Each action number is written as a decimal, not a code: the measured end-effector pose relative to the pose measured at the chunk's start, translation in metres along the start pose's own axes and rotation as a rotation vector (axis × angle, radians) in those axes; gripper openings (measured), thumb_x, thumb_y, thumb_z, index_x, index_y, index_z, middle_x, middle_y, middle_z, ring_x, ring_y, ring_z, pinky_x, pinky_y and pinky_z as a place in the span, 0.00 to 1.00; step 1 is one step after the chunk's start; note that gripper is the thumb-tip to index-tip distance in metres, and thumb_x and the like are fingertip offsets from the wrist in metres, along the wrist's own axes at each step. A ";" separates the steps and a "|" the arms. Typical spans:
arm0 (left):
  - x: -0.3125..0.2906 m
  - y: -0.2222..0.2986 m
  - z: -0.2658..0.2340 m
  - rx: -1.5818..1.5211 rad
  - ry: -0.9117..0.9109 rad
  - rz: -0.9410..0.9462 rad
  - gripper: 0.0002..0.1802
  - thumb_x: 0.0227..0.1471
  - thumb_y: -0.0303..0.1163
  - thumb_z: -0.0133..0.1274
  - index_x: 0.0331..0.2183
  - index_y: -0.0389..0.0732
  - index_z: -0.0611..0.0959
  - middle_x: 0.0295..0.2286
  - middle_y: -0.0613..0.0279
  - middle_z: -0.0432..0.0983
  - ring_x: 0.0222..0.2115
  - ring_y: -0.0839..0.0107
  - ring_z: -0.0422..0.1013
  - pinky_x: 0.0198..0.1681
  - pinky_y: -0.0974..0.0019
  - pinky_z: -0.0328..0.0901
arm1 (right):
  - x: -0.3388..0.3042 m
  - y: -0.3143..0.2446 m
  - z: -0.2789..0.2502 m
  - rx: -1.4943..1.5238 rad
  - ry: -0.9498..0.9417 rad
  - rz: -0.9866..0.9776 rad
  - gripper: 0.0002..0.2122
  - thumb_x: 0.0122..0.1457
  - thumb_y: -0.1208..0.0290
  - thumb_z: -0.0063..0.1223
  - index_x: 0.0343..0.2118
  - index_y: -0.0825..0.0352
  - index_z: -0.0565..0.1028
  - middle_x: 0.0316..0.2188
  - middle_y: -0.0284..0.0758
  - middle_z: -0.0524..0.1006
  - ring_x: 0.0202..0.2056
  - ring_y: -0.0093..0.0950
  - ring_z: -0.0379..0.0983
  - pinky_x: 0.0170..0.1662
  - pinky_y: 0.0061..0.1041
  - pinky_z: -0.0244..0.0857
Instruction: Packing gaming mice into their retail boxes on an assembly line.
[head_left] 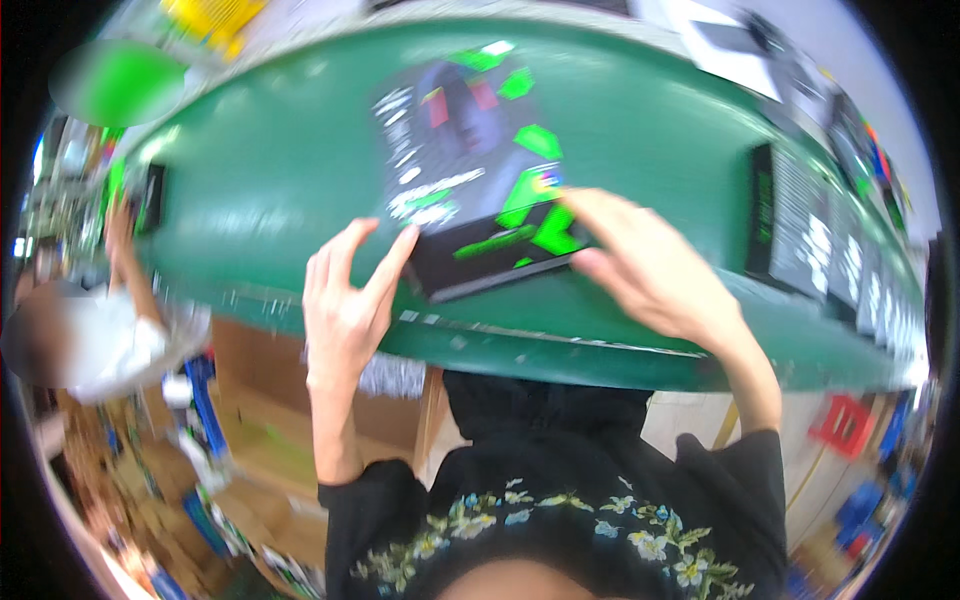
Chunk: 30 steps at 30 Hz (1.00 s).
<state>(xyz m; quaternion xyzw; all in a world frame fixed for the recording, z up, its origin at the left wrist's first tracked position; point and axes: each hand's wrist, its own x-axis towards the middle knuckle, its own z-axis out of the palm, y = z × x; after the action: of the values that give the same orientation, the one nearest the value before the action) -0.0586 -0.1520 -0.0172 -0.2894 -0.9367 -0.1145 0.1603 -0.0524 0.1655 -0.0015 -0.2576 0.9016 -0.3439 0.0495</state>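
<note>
Blk floral tee, short slvs, bare forearms.

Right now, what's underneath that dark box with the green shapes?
The dark box lies flat on the green belt. Both hands touch its near edge; whatever sits directly beneath it is covered.

The box (470,170) under both hands looks like printed cardboard with a glossy finish: light smears across its dark face, and the green patches shine. The green belt (260,190) carrying it has a smooth, rubbery or plastic skin with a dull sheen (motion blur hides any finer texture), and its near edge is scuffed with pale flecks. More boxes (810,235) at the belt's right edge show the same slick printed card. The left hand (345,300) and right hand (645,265) are bare. The person's black shirt (560,510) is soft matt cloth with a pale floral print. A brown carton (265,410) below the belt's near edge is plain, matt corrugated board.
</note>
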 end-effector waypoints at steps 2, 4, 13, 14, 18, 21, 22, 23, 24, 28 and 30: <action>0.014 -0.002 0.003 -0.022 -0.025 0.084 0.32 0.31 0.19 0.62 0.44 0.50 0.84 0.48 0.56 0.70 0.47 0.56 0.69 0.51 0.56 0.62 | 0.008 0.000 -0.002 0.182 -0.061 0.073 0.23 0.65 0.62 0.45 0.59 0.69 0.60 0.47 0.51 0.71 0.48 0.47 0.68 0.53 0.39 0.61; 0.015 -0.010 -0.002 -0.152 -0.035 0.107 0.32 0.28 0.19 0.62 0.43 0.50 0.85 0.49 0.56 0.71 0.49 0.54 0.68 0.54 0.54 0.61 | 0.012 -0.001 -0.011 0.327 -0.144 0.151 0.24 0.67 0.59 0.39 0.59 0.70 0.60 0.44 0.52 0.72 0.47 0.47 0.68 0.51 0.38 0.62; 0.039 -0.013 -0.002 -1.264 0.365 -0.307 0.37 0.54 0.51 0.56 0.51 0.26 0.70 0.44 0.56 0.73 0.44 0.71 0.69 0.47 0.68 0.64 | 0.030 0.013 -0.061 0.841 0.207 -0.070 0.20 0.58 0.73 0.57 0.53 0.71 0.71 0.30 0.28 0.73 0.33 0.16 0.69 0.38 0.18 0.64; 0.051 -0.008 -0.007 -1.431 0.375 -0.197 0.27 0.61 0.40 0.49 0.55 0.34 0.65 0.49 0.57 0.70 0.48 0.69 0.68 0.53 0.61 0.63 | 0.032 0.007 -0.069 0.813 0.216 0.016 0.23 0.55 0.72 0.59 0.53 0.72 0.70 0.42 0.33 0.76 0.43 0.22 0.72 0.49 0.24 0.64; 0.069 -0.001 -0.017 -1.711 0.409 -0.140 0.24 0.64 0.35 0.42 0.59 0.39 0.63 0.53 0.56 0.67 0.53 0.62 0.66 0.56 0.56 0.61 | 0.045 0.000 -0.055 1.012 0.306 -0.208 0.23 0.56 0.72 0.59 0.55 0.70 0.69 0.41 0.33 0.77 0.44 0.22 0.72 0.51 0.23 0.63; 0.083 0.018 -0.023 -1.826 0.521 -0.274 0.30 0.58 0.23 0.42 0.62 0.42 0.59 0.57 0.54 0.61 0.57 0.59 0.60 0.61 0.53 0.56 | 0.039 0.009 -0.039 1.305 0.254 -0.190 0.25 0.57 0.72 0.56 0.58 0.69 0.66 0.50 0.37 0.74 0.53 0.26 0.68 0.58 0.28 0.59; 0.081 0.016 -0.020 -1.839 0.488 -0.207 0.31 0.57 0.23 0.43 0.62 0.43 0.59 0.57 0.53 0.61 0.57 0.58 0.60 0.61 0.52 0.55 | 0.036 0.013 -0.034 1.424 0.223 -0.155 0.26 0.58 0.72 0.55 0.59 0.68 0.65 0.52 0.37 0.73 0.54 0.27 0.67 0.58 0.29 0.58; 0.077 0.013 -0.014 -1.852 0.452 -0.140 0.32 0.56 0.22 0.44 0.62 0.43 0.59 0.57 0.53 0.62 0.57 0.58 0.60 0.61 0.52 0.55 | 0.034 0.017 -0.031 1.542 0.191 -0.117 0.26 0.58 0.71 0.54 0.60 0.67 0.63 0.53 0.37 0.71 0.55 0.27 0.66 0.59 0.30 0.58; 0.073 0.012 -0.008 -1.864 0.441 -0.178 0.32 0.56 0.22 0.45 0.61 0.44 0.60 0.57 0.52 0.62 0.57 0.57 0.60 0.61 0.51 0.55 | 0.032 0.024 -0.029 1.599 0.157 -0.070 0.26 0.58 0.71 0.54 0.60 0.65 0.64 0.54 0.36 0.71 0.55 0.28 0.66 0.59 0.32 0.58; 0.073 0.005 0.005 -1.910 0.336 -0.041 0.25 0.53 0.21 0.47 0.53 0.47 0.68 0.54 0.44 0.62 0.57 0.51 0.59 0.61 0.48 0.53 | 0.039 0.031 -0.021 1.549 0.170 -0.064 0.23 0.57 0.70 0.54 0.57 0.65 0.67 0.54 0.38 0.70 0.55 0.31 0.66 0.59 0.35 0.60; 0.072 0.004 0.010 -1.860 0.362 -0.068 0.23 0.53 0.21 0.48 0.51 0.48 0.70 0.53 0.43 0.62 0.57 0.50 0.59 0.61 0.47 0.52 | 0.046 0.025 -0.022 1.495 0.140 -0.178 0.21 0.56 0.69 0.53 0.54 0.65 0.70 0.55 0.44 0.69 0.56 0.35 0.66 0.59 0.35 0.59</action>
<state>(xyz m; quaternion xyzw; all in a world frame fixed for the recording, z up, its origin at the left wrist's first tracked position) -0.1145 -0.1093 0.0001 -0.2514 -0.4387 -0.8627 0.0047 -0.1082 0.1716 0.0026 -0.2049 0.4051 -0.8821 0.1257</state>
